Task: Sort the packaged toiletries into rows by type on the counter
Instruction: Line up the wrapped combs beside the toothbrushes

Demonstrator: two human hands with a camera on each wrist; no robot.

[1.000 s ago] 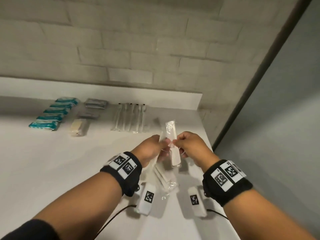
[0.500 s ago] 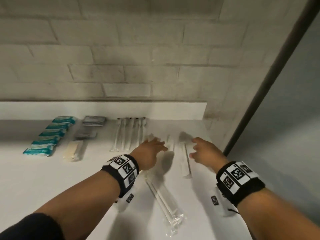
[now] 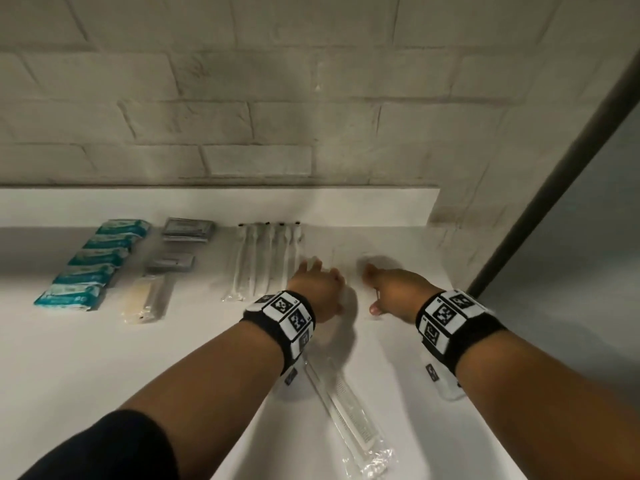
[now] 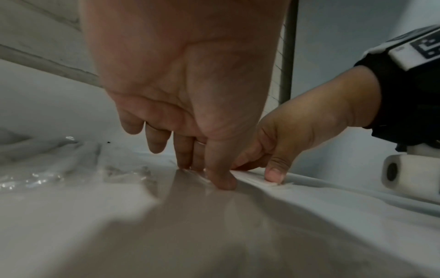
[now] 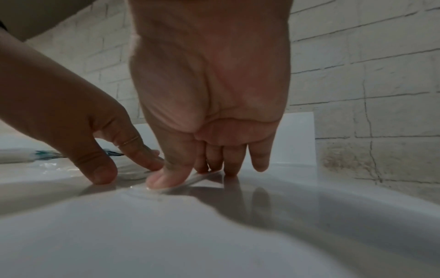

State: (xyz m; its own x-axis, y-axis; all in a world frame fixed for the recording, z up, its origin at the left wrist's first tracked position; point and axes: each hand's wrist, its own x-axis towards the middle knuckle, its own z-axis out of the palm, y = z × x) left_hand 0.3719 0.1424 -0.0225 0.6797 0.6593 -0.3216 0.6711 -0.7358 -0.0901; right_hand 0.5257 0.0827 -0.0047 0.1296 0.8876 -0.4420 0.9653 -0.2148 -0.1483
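Observation:
Both hands reach to the back of the white counter (image 3: 104, 358), just right of the row of wrapped toothbrushes (image 3: 266, 261). My left hand (image 3: 317, 278) lies flat, and its thumb and fingertips (image 4: 221, 180) press a thin clear-wrapped packet (image 4: 190, 175) onto the surface. My right hand (image 3: 384, 289) presses a flat white packet (image 4: 257, 180) down beside it with its thumb (image 5: 164, 178) and straight fingers. Neither hand lifts anything. Most of both packets is hidden under the hands.
Teal packs (image 3: 93, 261) form a row at the far left. Beside them lie grey sachets (image 3: 188, 230) and a cream bar pack (image 3: 143, 299). Long clear-wrapped packets (image 3: 349, 417) lie near the front between my forearms. The counter's right edge (image 3: 460, 306) is close to my right wrist.
A second ago both hands held white packets together in the air. They have since moved forward to the back of the counter and now press the packets flat next to the toothbrush row.

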